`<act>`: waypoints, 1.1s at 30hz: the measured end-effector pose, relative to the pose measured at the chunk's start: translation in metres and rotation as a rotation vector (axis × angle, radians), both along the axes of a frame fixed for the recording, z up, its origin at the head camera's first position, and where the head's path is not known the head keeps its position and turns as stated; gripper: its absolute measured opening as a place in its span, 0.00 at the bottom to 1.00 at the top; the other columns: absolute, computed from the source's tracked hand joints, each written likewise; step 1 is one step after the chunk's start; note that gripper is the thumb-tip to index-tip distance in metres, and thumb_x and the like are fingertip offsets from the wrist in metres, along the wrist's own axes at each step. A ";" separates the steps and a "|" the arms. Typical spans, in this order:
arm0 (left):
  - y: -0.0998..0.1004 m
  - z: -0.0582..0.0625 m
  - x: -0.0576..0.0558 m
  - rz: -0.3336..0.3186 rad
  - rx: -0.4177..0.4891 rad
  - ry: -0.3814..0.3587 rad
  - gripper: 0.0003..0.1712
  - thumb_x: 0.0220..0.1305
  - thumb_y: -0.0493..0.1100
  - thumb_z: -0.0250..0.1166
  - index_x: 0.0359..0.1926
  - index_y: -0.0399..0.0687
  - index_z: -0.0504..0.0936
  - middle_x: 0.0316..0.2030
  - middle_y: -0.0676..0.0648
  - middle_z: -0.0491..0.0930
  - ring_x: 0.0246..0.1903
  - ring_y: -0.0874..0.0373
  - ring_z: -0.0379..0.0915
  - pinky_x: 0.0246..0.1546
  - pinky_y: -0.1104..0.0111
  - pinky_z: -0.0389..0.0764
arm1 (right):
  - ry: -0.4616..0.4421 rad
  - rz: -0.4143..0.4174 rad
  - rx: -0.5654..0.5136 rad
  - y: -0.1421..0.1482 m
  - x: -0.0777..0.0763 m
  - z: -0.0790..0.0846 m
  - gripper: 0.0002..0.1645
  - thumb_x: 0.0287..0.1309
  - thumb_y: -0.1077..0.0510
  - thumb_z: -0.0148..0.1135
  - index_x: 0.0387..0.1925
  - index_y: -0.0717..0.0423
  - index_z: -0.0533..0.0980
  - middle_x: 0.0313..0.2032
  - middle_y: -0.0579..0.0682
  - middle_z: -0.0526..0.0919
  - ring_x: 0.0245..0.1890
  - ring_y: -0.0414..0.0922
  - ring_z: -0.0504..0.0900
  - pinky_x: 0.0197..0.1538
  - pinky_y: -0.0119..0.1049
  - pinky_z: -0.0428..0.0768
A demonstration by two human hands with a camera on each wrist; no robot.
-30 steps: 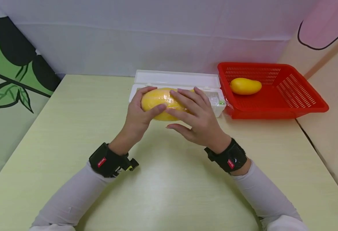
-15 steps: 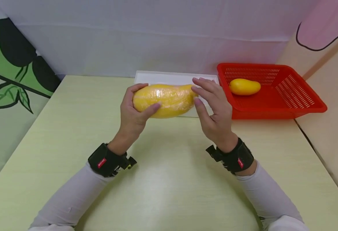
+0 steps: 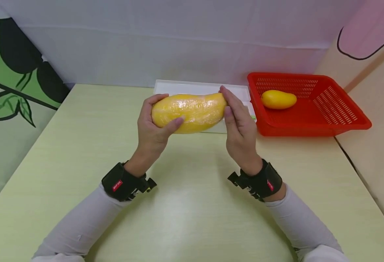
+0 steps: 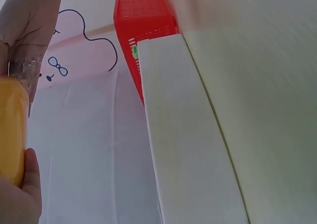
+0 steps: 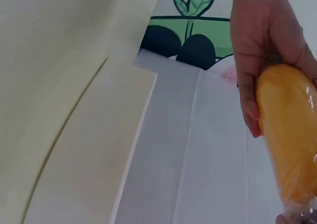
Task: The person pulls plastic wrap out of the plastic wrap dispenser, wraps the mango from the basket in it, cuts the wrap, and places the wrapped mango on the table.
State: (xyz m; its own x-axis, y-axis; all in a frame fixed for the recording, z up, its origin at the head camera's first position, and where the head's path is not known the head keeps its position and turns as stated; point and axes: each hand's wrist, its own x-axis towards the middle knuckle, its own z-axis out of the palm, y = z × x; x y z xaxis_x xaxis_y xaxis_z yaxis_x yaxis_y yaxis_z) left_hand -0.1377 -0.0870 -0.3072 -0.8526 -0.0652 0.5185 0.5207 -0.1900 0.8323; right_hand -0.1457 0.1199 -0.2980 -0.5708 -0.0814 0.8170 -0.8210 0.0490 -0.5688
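In the head view a yellow mango (image 3: pixel 192 112), wrapped in shiny cling film, lies level between both hands above the table. My left hand (image 3: pixel 154 127) grips its left end, thumb across the near side and fingers behind. At the other end my right hand (image 3: pixel 241 127) presses with fingers fairly straight and thumb beside them. Loose clear film (image 4: pixel 24 68) bunches against the right hand in the left wrist view. In the right wrist view the film (image 5: pixel 297 206) gathers at the mango's lower end. Behind the mango, partly hidden, stands a long white box (image 3: pixel 201 87) with its lid raised.
A red plastic basket (image 3: pixel 316 129) stands at the back right, touching or close by the white box's end. Inside it lies another yellow mango (image 3: pixel 278 99). The pale table (image 3: pixel 192 203) ends at a cloth-covered wall (image 3: pixel 192 54) behind.
My right hand has slid from the mango's front to its right end, its fingers now laid against that end. The left hand has kept its grip, shifting slightly left early on.
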 end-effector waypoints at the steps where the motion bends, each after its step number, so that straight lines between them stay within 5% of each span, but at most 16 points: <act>1: 0.001 0.000 0.000 -0.001 0.003 0.000 0.36 0.52 0.38 0.74 0.61 0.43 0.69 0.52 0.48 0.72 0.49 0.48 0.71 0.43 0.68 0.83 | -0.025 0.018 -0.014 -0.001 0.001 0.000 0.23 0.73 0.69 0.47 0.66 0.70 0.68 0.65 0.57 0.74 0.62 0.53 0.71 0.65 0.43 0.72; 8: 0.006 -0.005 0.001 0.008 0.014 0.004 0.37 0.50 0.41 0.75 0.61 0.44 0.70 0.52 0.48 0.72 0.49 0.49 0.71 0.42 0.68 0.83 | -0.226 0.210 -0.189 -0.010 0.010 -0.005 0.27 0.76 0.66 0.39 0.72 0.67 0.58 0.69 0.58 0.65 0.67 0.53 0.66 0.68 0.43 0.68; 12: 0.011 -0.010 0.003 0.014 -0.008 0.024 0.44 0.47 0.53 0.79 0.60 0.41 0.69 0.52 0.49 0.72 0.47 0.49 0.72 0.41 0.68 0.82 | -0.350 0.333 -0.310 -0.016 0.012 -0.007 0.29 0.76 0.64 0.35 0.74 0.63 0.50 0.66 0.57 0.65 0.63 0.51 0.68 0.64 0.37 0.73; 16: 0.014 -0.012 0.004 0.011 -0.048 0.059 0.50 0.45 0.62 0.80 0.60 0.38 0.68 0.52 0.50 0.72 0.46 0.49 0.73 0.41 0.68 0.82 | -0.394 0.352 -0.394 -0.019 0.013 -0.009 0.26 0.77 0.61 0.33 0.72 0.59 0.51 0.59 0.55 0.70 0.58 0.50 0.71 0.59 0.34 0.76; 20: 0.015 -0.014 0.004 -0.011 -0.073 0.099 0.49 0.45 0.61 0.80 0.60 0.40 0.68 0.53 0.49 0.72 0.47 0.49 0.72 0.42 0.68 0.81 | -0.388 0.368 -0.457 -0.021 0.013 -0.010 0.24 0.77 0.57 0.36 0.69 0.57 0.55 0.56 0.53 0.73 0.56 0.49 0.73 0.58 0.34 0.77; 28: 0.018 -0.011 0.007 -0.235 0.133 -0.003 0.48 0.39 0.50 0.85 0.60 0.50 0.68 0.57 0.46 0.71 0.52 0.49 0.69 0.47 0.68 0.81 | -0.366 0.393 -0.550 -0.024 0.011 -0.011 0.26 0.72 0.48 0.51 0.63 0.55 0.61 0.53 0.56 0.77 0.53 0.51 0.77 0.56 0.35 0.79; 33: 0.021 -0.009 0.010 -0.312 0.261 -0.060 0.50 0.36 0.46 0.86 0.59 0.47 0.68 0.56 0.45 0.72 0.52 0.50 0.70 0.49 0.68 0.80 | -0.335 0.404 -0.605 -0.028 0.013 -0.013 0.29 0.68 0.47 0.57 0.62 0.55 0.60 0.53 0.58 0.75 0.55 0.54 0.78 0.56 0.39 0.79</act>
State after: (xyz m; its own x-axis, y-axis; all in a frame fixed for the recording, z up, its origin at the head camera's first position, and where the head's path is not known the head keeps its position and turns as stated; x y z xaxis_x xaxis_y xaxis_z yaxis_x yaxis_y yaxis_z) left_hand -0.1279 -0.0657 -0.3157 -0.8804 0.0788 0.4676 0.3566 -0.5400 0.7624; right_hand -0.1328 0.0919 -0.3109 -0.8147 0.0679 0.5759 -0.4902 -0.6112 -0.6214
